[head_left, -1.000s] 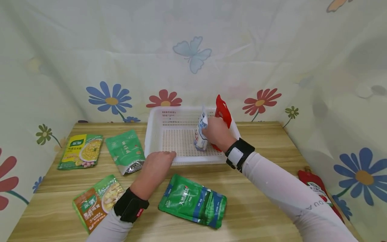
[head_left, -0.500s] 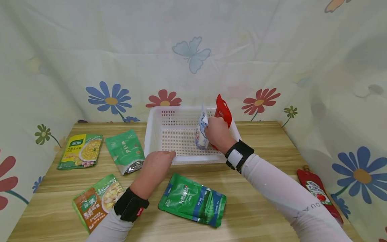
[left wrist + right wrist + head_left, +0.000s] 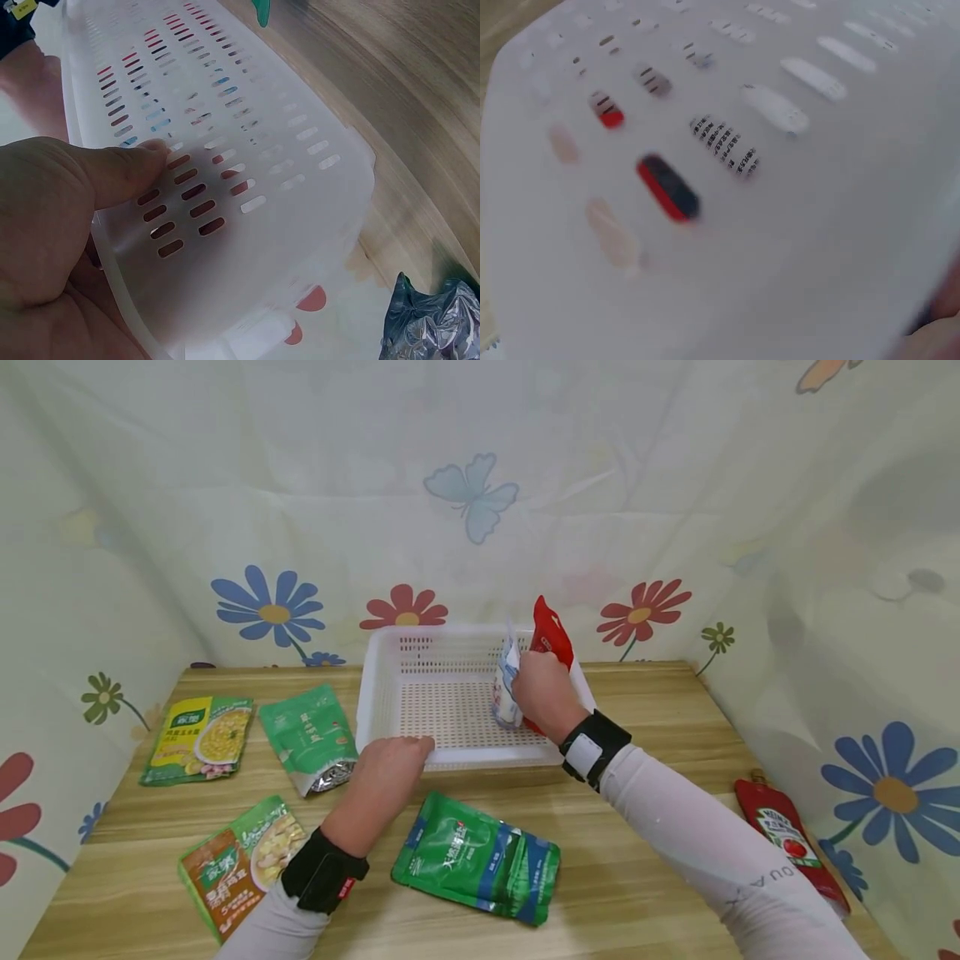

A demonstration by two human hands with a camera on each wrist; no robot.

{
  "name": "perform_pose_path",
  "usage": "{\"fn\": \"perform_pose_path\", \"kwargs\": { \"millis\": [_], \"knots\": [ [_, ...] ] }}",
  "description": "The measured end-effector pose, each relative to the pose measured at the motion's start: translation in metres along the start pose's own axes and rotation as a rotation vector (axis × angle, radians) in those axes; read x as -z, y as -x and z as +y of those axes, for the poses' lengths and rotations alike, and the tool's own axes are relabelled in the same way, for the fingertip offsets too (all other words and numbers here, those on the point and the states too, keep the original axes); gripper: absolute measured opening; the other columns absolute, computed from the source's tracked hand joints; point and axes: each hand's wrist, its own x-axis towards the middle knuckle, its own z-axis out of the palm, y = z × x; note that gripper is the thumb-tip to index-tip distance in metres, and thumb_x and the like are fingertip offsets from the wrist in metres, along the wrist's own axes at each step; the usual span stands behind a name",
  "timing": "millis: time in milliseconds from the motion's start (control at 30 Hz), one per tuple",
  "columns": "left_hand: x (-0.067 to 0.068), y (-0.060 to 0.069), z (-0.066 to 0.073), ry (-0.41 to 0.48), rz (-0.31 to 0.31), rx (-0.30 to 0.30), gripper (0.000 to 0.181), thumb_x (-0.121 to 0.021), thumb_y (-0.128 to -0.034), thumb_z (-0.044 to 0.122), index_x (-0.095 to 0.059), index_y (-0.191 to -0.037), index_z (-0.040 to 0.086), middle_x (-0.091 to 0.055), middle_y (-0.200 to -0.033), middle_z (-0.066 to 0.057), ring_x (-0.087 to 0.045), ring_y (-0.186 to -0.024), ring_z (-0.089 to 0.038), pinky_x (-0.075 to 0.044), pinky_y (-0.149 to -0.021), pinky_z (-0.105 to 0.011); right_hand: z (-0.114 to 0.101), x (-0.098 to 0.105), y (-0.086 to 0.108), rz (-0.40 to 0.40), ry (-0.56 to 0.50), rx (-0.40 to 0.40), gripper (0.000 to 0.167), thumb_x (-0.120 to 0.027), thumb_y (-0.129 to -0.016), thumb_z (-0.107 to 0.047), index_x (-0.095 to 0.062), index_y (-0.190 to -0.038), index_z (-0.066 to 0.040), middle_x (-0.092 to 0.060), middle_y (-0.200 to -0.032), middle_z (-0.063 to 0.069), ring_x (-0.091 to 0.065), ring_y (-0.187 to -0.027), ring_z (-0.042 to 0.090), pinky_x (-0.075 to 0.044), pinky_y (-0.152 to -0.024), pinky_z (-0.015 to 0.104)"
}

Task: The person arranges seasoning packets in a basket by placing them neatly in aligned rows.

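A white perforated plastic basket [image 3: 487,758] stands at the back of the table. My left hand [image 3: 390,781] grips its near rim at the left; in the left wrist view the thumb [image 3: 127,169] lies against the outer wall and the fingers go behind it. Inside the basket's right end, my right hand [image 3: 546,689] holds a white-and-blue pouch [image 3: 506,693], its fingertips mostly hidden. A red pouch [image 3: 551,635] stands upright just behind that hand, against the right end. The basket wall [image 3: 795,262] fills the right wrist view, with red and printed packaging showing through its slots.
A green-and-blue pouch [image 3: 476,860] lies in front of the basket. To the left lie a green pouch [image 3: 311,731], a yellow soup packet [image 3: 198,735] and a brown-and-green packet [image 3: 232,868]. A red ketchup pouch [image 3: 787,839] rests at the right edge.
The white-and-blue pouch has shifted slightly right inside the basket, closer to the red pouch, with my right hand at it. My left hand stays on the rim.
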Motion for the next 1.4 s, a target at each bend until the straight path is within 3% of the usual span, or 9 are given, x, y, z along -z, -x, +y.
{"fn": "perform_pose_path", "kwargs": {
  "millis": [467, 833, 1000, 1233, 1400],
  "knots": [
    [0.000, 0.000, 0.001, 0.005, -0.007, 0.004, 0.013, -0.074, -0.0871, 0.000, -0.070, -0.092, 0.011, -0.076, -0.082, -0.004, -0.070, -0.069, -0.019, -0.055, -0.058, -0.035, 0.003, -0.006, 0.004, 0.051, 0.090, 0.066, 0.032, -0.071, -0.096, -0.023, -0.069, -0.115, 0.003, -0.076, -0.096, 0.017, -0.072, -0.071, 0.027, -0.063, -0.068, 0.036],
    [-0.001, -0.001, -0.002, 0.013, -0.015, -0.001, 0.013, -0.074, -0.0869, 0.002, -0.069, -0.092, 0.013, -0.076, -0.083, -0.003, -0.071, -0.071, -0.020, -0.056, -0.060, -0.038, 0.005, -0.003, 0.004, -0.021, -0.003, -0.004, 0.039, -0.072, -0.096, -0.023, -0.063, -0.126, 0.001, -0.073, -0.108, 0.018, -0.072, -0.081, 0.030, -0.064, -0.076, 0.040],
    [0.000, -0.001, -0.002, 0.015, -0.024, 0.010, 0.013, -0.074, -0.0873, 0.001, -0.070, -0.092, 0.013, -0.076, -0.083, -0.003, -0.071, -0.070, -0.020, -0.055, -0.059, -0.038, 0.007, 0.001, 0.007, -0.034, -0.058, 0.000, 0.041, -0.071, -0.097, -0.026, -0.062, -0.127, -0.001, -0.072, -0.109, 0.017, -0.071, -0.083, 0.030, -0.063, -0.073, 0.038],
    [0.000, -0.001, -0.002, 0.007, -0.019, 0.004, 0.014, -0.075, -0.0868, 0.000, -0.069, -0.090, 0.012, -0.075, -0.080, -0.002, -0.070, -0.068, -0.018, -0.055, -0.058, -0.035, 0.014, 0.006, 0.022, -0.015, -0.088, 0.038, 0.037, -0.075, -0.094, -0.033, -0.068, -0.113, -0.002, -0.073, -0.096, 0.014, -0.068, -0.072, 0.026, -0.054, -0.058, 0.027],
    [-0.001, -0.001, -0.002, 0.006, -0.021, 0.003, 0.015, -0.076, -0.0861, -0.001, -0.069, -0.090, 0.012, -0.075, -0.079, -0.002, -0.070, -0.068, -0.017, -0.055, -0.058, -0.035, 0.028, 0.009, 0.042, 0.014, -0.052, 0.151, 0.032, -0.076, -0.093, -0.037, -0.072, -0.095, -0.005, -0.069, -0.074, 0.006, -0.061, -0.063, 0.020, -0.047, -0.055, 0.026]
  ]
}}
